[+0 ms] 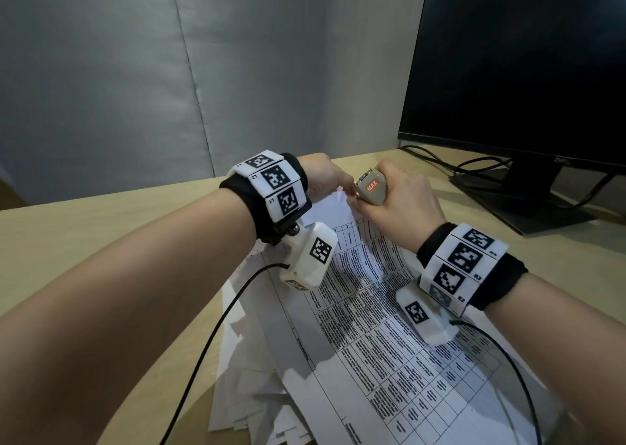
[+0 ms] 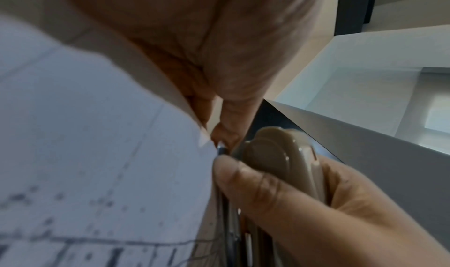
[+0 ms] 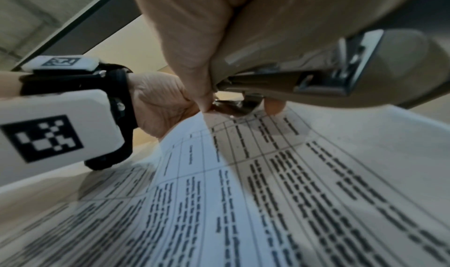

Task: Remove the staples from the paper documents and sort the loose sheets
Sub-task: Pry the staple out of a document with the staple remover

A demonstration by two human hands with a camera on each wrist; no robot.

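Observation:
A stapled document (image 1: 372, 309) printed with a table lies on the desk, its far corner lifted. My left hand (image 1: 321, 177) pinches that lifted corner (image 2: 204, 138). My right hand (image 1: 403, 204) grips a beige stapler (image 1: 371, 187) marked MAX, its metal tip at the pinched corner (image 3: 228, 107). The left wrist view shows the stapler (image 2: 280, 155) under my right thumb, with the tip touching the paper's edge. The staple itself is hidden.
More loose white sheets (image 1: 250, 394) are piled under the document at the desk's front. A dark monitor (image 1: 521, 61) on its stand (image 1: 528, 200) with cables fills the right rear. A grey partition (image 1: 135, 72) backs the wooden desk (image 1: 101, 227).

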